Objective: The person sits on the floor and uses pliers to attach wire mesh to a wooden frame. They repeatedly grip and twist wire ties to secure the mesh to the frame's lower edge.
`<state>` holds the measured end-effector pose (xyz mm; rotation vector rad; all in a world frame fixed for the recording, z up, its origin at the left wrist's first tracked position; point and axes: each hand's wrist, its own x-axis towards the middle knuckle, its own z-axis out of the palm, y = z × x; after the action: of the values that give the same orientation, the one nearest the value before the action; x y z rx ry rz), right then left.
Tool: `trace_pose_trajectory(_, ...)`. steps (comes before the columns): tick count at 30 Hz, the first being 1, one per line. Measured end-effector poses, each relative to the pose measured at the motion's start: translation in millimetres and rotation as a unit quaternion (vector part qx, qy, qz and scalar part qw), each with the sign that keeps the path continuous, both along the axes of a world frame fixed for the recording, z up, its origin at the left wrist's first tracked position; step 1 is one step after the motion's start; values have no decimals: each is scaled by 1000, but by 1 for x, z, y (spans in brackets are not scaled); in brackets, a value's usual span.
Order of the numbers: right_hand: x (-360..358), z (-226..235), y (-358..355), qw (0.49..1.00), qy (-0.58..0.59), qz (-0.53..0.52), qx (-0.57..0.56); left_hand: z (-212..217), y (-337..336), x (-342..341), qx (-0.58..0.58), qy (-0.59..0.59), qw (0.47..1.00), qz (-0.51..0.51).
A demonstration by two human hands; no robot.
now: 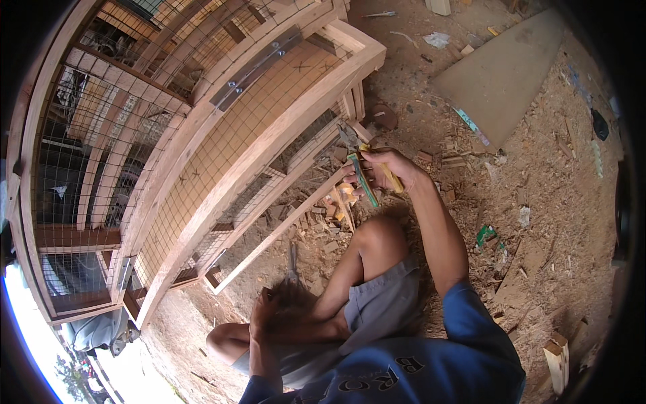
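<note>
My right hand grips a pair of pliers with one green and one yellow handle. Its metal jaws point up at the lower rail of a wooden cage frame covered in wire mesh. My left hand is blurred, low over my left leg near the sawdust ground. A thin grey metal tool stands just above it; I cannot tell whether the hand holds it. My bent knee lies between the two hands.
A grey metal strip is screwed across the cage top. A flat board lies at the upper right. Wood offcuts and shavings litter the ground, with a pale block at the lower right and a green scrap.
</note>
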<state>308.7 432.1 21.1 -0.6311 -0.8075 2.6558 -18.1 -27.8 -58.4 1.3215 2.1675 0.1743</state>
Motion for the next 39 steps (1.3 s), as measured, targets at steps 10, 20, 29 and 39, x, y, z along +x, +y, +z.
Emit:
trace_pose_trajectory(10,-16,2,-10,997,-51,-50,30,-6,4,-3,-75,-47,988,124)
trace_pose_trajectory(20,-16,-10,-9,998,18,-54,-33,10,13,6,-42,-25,994,101)
trace_pose_trajectory(29,-18,-25,-12,988,123,-52,-78,10,14,5,-52,-31,993,106)
trace_pose_trajectory(39,-20,-35,-40,990,77,-93,-72,16,17,8,-63,-48,989,123)
